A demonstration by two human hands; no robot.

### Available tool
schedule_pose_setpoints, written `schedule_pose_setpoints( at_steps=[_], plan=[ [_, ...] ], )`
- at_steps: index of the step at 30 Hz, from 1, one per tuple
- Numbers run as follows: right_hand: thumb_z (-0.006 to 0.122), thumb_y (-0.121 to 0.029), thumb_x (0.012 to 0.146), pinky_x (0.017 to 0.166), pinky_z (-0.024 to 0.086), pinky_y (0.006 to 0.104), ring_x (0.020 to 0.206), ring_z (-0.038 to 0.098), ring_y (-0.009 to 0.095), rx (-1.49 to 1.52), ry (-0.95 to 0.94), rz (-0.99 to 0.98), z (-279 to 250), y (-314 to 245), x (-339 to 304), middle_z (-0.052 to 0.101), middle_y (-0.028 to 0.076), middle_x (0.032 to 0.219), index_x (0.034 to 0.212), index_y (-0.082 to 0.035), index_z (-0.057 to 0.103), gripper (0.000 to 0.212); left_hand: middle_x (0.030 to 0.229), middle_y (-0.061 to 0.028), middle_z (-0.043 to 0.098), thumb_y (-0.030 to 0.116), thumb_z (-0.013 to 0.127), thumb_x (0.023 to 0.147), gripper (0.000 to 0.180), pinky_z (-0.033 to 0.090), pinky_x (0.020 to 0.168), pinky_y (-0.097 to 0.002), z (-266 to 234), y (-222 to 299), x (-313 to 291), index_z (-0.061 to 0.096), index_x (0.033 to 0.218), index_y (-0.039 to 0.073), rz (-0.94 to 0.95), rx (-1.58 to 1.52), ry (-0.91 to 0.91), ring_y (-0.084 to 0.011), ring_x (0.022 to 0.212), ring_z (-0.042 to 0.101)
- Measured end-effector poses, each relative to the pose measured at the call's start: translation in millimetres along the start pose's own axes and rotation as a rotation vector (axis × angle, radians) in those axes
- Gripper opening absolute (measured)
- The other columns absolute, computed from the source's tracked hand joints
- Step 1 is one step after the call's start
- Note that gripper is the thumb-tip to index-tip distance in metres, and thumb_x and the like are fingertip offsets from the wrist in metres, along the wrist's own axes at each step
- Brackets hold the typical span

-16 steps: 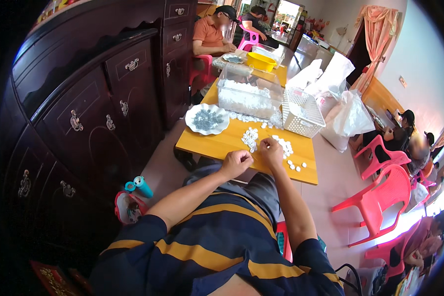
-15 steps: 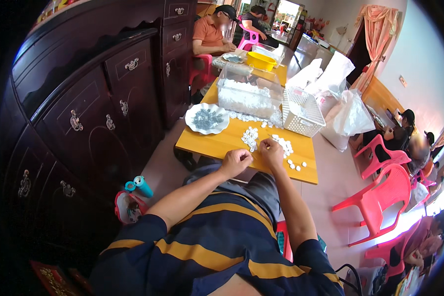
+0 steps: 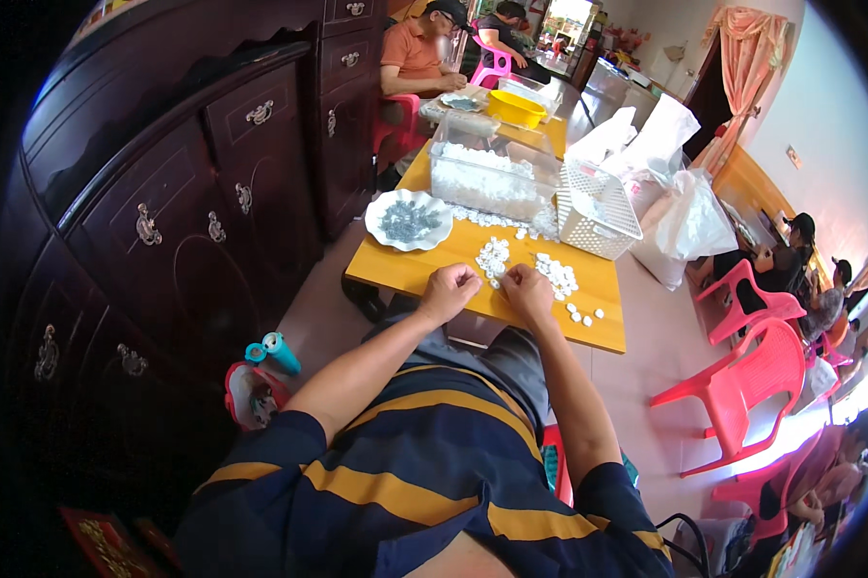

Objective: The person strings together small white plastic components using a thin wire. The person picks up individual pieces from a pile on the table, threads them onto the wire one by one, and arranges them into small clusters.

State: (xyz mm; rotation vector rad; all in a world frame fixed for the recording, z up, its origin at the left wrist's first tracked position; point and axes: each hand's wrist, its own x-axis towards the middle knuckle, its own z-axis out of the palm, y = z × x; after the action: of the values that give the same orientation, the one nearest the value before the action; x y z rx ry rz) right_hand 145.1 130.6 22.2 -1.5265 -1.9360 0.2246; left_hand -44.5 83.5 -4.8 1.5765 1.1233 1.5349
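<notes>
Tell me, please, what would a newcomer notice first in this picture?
Probably the large pink chair on the floor, right of the wooden table. Next, perhaps, the clear box of white pieces on that table, beyond the left hand and right hand. The bright yellow basin stands farther back.

Dark blue shirt (image 3: 405, 448) worn at bottom of frame, marked with yellow stripes (image 3: 391, 490); short sleeves (image 3: 280, 438); grey pants (image 3: 514, 368) worn near middle.
</notes>
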Motion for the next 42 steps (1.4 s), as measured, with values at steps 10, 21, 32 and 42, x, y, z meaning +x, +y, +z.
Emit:
schedule_pose_setpoints(
  at_steps=[10,21,32,42],
  plan=[
    [0.069,-0.026,0.084,0.073,0.056,0.0437,0.080,0.071,0.032,0.040,0.014,0.024,-0.5,-0.5,5.4,0.072,0.014,0.083,0.088,-0.010,0.074,0.018,0.068,0.0023,0.060,0.013,0.065,0.092,0.016,0.043,0.054,-0.0241,-1.6,1.1,-0.3,0.064,0.080,0.002,0.013,0.034,0.005,-0.0043,0.059,0.052],
    [0.068,-0.025,0.081,0.078,0.055,0.0453,0.086,0.069,0.035,-0.049,-0.119,-0.221,10.8,-15.5,24.7,0.070,0.016,0.093,0.086,-0.012,0.077,0.016,0.067,0.0016,0.061,0.014,0.065,0.092,0.016,0.043,0.052,-0.0238,-0.5,0.0,-0.7,0.064,0.081,0.002,-0.017,0.017,0.017,-0.0042,0.057,0.052],
    [0.068,-0.027,0.082,0.080,0.055,0.0446,0.090,0.070,0.034,-0.144,-0.163,-0.238,15.3,-16.5,33.7,0.070,0.015,0.099,0.087,-0.011,0.076,0.019,0.064,0.0028,0.059,0.016,0.066,0.093,0.019,0.042,0.051,-0.0242,0.1,2.0,0.5,0.063,0.079,0.003,0.018,0.030,0.021,-0.0040,0.055,0.051],
    [0.058,-0.028,0.093,0.078,0.055,0.0488,0.090,0.070,0.037,-0.291,-0.109,-0.306,7.4,-20.2,33.5,0.070,0.019,0.100,0.093,-0.004,0.067,0.025,0.065,0.0027,0.059,0.017,0.067,0.094,0.021,0.042,0.052,-0.0239,0.7,-2.0,2.7,0.062,0.079,0.003,-0.008,0.033,0.011,-0.0041,0.056,0.051]
  ],
)
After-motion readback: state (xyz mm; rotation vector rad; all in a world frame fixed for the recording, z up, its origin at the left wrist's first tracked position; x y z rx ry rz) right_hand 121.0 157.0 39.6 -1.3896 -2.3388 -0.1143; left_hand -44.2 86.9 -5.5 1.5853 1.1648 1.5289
